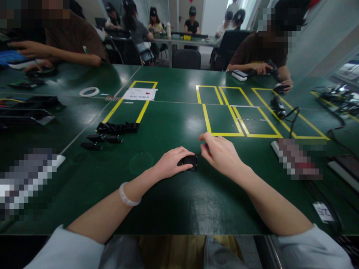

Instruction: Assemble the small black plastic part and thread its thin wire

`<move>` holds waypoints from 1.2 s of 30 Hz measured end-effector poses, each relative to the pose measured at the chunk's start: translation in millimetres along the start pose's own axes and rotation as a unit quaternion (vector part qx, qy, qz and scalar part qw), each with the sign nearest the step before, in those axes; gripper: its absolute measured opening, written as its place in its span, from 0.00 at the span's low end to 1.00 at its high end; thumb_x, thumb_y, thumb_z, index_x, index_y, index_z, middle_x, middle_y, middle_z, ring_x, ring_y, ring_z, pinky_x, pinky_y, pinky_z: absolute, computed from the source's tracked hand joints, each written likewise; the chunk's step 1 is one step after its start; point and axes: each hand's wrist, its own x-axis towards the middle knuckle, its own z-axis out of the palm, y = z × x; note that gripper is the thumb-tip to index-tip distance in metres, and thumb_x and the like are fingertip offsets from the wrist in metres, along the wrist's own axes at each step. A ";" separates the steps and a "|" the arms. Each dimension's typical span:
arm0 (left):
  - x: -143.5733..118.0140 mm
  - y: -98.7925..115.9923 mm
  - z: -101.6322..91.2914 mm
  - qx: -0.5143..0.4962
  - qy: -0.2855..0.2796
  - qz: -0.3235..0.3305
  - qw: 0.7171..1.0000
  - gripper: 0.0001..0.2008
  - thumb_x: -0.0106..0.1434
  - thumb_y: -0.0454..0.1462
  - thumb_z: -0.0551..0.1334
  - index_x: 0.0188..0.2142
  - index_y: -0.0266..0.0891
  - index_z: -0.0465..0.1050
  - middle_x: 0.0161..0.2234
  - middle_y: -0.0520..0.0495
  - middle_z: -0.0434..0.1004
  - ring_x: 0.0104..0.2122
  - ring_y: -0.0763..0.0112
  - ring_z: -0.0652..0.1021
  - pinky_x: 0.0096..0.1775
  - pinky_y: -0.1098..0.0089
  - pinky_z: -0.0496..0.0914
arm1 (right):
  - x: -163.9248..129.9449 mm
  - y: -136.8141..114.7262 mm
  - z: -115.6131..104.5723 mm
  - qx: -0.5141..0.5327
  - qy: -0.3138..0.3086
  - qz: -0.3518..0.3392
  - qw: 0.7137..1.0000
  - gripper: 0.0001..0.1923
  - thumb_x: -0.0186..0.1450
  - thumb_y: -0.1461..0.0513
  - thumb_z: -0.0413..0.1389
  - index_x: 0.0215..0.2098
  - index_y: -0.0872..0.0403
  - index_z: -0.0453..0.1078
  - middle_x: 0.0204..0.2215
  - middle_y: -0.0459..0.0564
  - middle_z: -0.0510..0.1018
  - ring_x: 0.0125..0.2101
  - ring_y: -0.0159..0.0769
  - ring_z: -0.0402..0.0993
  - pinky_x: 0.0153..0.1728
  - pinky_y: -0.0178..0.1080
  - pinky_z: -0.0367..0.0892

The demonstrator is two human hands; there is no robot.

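Observation:
My left hand (174,161) holds a small black block (190,163) down on the green table, thumb on the near side and fingers on the far side. Bright dots show along the block's right edge. Just to the right, my right hand (220,151) is closed in a pinch around a thin dark rod-like piece (199,154). Its tip reaches the block's upper right corner; most of it is hidden by the fingers, so its kind is unclear. Several similar black blocks (105,139) lie to the left, in front of a row of black parts (117,127).
Yellow tape outlines (227,134) mark the green table (168,209). A paper sheet (140,94) and white tape roll (89,92) lie farther back. Right are black cables (336,130) and a dark device (278,106). Co-workers sit across the table, left (75,37) and right (263,52).

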 end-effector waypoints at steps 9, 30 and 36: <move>0.0 -0.3 0.2 -0.001 0.001 0.000 1.000 0.19 0.65 0.45 0.58 0.53 0.44 0.66 0.47 0.45 0.71 0.47 0.62 0.72 0.50 0.63 0.67 | 0.1 1.8 3.8 -0.027 0.004 0.005 1.000 0.11 0.68 0.62 0.42 0.41 0.55 0.65 0.28 0.48 0.77 0.28 0.33 0.72 0.33 0.35 0.57; 0.2 1.3 -1.8 0.000 -0.003 -0.003 1.000 0.19 0.65 0.45 0.58 0.53 0.43 0.67 0.47 0.45 0.71 0.47 0.62 0.73 0.49 0.63 0.67 | 1.4 0.8 -0.6 -0.035 -0.022 0.008 0.999 0.14 0.70 0.56 0.42 0.38 0.54 0.65 0.26 0.48 0.77 0.27 0.34 0.72 0.32 0.35 0.56; 0.2 1.5 -1.4 -0.010 0.004 0.002 1.000 0.18 0.65 0.45 0.58 0.53 0.44 0.67 0.47 0.45 0.71 0.47 0.62 0.72 0.49 0.63 0.67 | 1.2 1.0 1.0 -0.037 -0.011 0.013 0.999 0.11 0.68 0.62 0.42 0.41 0.55 0.66 0.27 0.48 0.77 0.27 0.33 0.72 0.31 0.35 0.55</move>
